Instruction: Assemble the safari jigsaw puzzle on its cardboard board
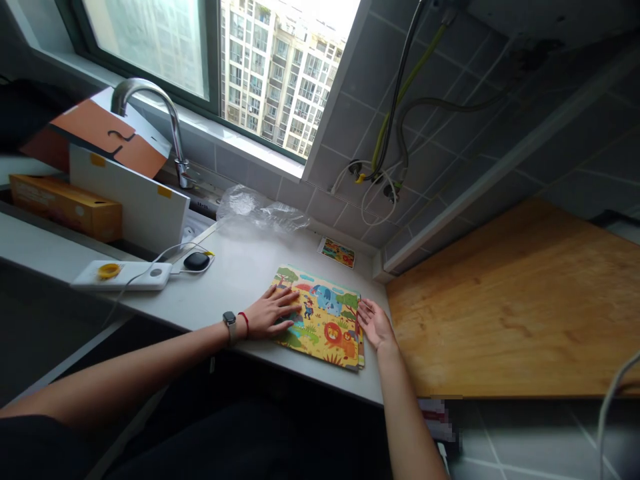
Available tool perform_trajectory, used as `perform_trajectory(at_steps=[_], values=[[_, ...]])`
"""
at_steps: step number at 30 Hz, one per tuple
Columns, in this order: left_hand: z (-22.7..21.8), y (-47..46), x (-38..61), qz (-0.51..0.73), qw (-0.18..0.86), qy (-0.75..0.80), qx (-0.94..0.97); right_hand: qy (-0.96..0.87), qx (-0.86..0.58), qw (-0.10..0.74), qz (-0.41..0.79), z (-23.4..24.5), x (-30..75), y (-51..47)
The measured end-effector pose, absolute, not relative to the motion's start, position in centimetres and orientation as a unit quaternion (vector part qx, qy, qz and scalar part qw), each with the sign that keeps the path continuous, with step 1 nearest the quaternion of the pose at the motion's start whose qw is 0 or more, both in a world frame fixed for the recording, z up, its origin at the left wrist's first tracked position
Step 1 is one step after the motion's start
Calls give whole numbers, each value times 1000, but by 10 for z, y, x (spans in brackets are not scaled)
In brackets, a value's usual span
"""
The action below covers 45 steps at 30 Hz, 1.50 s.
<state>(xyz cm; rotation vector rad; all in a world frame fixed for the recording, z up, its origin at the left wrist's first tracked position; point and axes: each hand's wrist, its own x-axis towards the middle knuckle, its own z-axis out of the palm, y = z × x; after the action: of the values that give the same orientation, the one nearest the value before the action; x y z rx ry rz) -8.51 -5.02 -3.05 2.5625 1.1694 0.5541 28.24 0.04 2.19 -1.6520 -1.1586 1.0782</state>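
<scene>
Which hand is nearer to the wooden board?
Right. The right hand touches the puzzle's edge beside the wooden board, without touching it; the left hand lies on the puzzle's far side from the board.

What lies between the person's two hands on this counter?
In the head view, an illustrated animal puzzle board lies between the left hand, which rests flat on it, and the right hand at its far edge.
</scene>
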Motion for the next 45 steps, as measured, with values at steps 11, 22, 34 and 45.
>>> perform_trajectory(at_steps=[11,22,34,45], values=[[-26,-47,-95,384,266,457,757,-379,-672,415,482,28,264,15],[-19,-45,-93,393,299,491,718,-368,-635,500,460,16,246,12],[-3,-31,-90,538,429,544,480,-366,-609,441,548,20,243,15],[9,33,-112,460,568,589,344,-373,-582,418,590,5,229,48]])
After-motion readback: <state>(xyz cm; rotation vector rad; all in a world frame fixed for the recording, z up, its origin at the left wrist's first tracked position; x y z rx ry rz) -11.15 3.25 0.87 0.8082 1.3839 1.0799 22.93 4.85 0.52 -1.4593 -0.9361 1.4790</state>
